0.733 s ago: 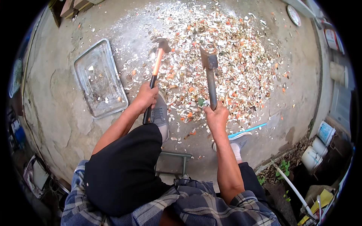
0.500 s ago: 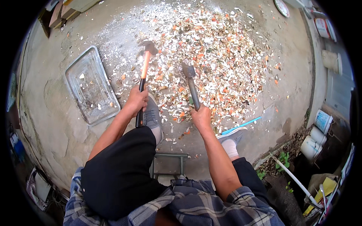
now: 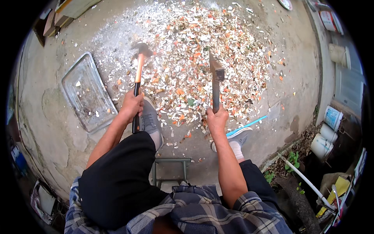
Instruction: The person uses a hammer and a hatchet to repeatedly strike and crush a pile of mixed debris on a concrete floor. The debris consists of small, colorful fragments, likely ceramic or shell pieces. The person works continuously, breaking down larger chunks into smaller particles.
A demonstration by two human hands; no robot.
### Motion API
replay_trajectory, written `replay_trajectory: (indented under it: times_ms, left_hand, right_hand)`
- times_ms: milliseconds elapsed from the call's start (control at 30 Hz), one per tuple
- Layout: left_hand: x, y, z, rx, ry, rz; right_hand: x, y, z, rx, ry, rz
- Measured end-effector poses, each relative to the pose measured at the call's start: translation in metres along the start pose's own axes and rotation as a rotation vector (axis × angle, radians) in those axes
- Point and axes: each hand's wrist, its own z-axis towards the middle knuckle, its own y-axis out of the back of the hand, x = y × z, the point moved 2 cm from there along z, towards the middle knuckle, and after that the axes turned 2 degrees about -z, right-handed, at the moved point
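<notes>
– Concrete floor (image 3: 41,101), outdoors, dusted white toward the top, cracked at left. Start from the left, please.

– Shallow metal tray (image 3: 83,68), flat on the floor, a few pale bits in it.

– Next?

– Left hand (image 3: 131,104). Fingers curled fully round the black grip of a hammer (image 3: 139,74). Butt end sticks out below the fist, orange shaft above.

– Head?

– Up top, blurred, over the left edge of the fragments. Can't tell if it touches.

– Under that hand?

– Left shoe (image 3: 150,121), grey, just right of the grip. Contact unclear.

– Middle?

– Wide spread of broken fragments (image 3: 183,58), white and orange mostly, loose on the floor beyond the feet. Metal frame (image 3: 171,160) nearer the body, between the legs.

– Right hand (image 3: 217,117)?

– Closed too. Wrapped round the lower end of a hoe-like tool (image 3: 216,89), thumb on the left side of the handle. Fingertips hidden underneath.

– Tool pose?

– Handle points away from the body, dark head at the far end, over the fragments. Contact unclear.

– Far right?

– Right shoe (image 3: 240,136), blue stick (image 3: 246,126) along its far side, then white buckets (image 3: 322,146) near the wall.
</notes>
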Motion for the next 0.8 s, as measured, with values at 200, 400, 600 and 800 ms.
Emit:
replay_trajectory:
  times_ms: [200, 400, 600, 800]
  left_hand:
    - [0.002, 0.007, 0.007, 0.041, -0.019, 0.011]
    - [-0.001, 0.008, -0.001, 0.033, -0.003, 0.004]
    - [-0.018, -0.013, -0.01, 0.017, -0.002, 0.046]
    - [-0.014, -0.002, -0.008, 0.015, -0.012, 0.048]
  right_hand:
    - [0.001, 0.009, 0.016, 0.107, -0.024, -0.1]
    - [0.034, 0.037, -0.002, 0.03, -0.04, 0.221]
    - [-0.025, -0.019, -0.002, 0.148, -0.113, 0.048]
    - [0.023, 0.014, 0.002, 0.141, -0.103, 0.057]
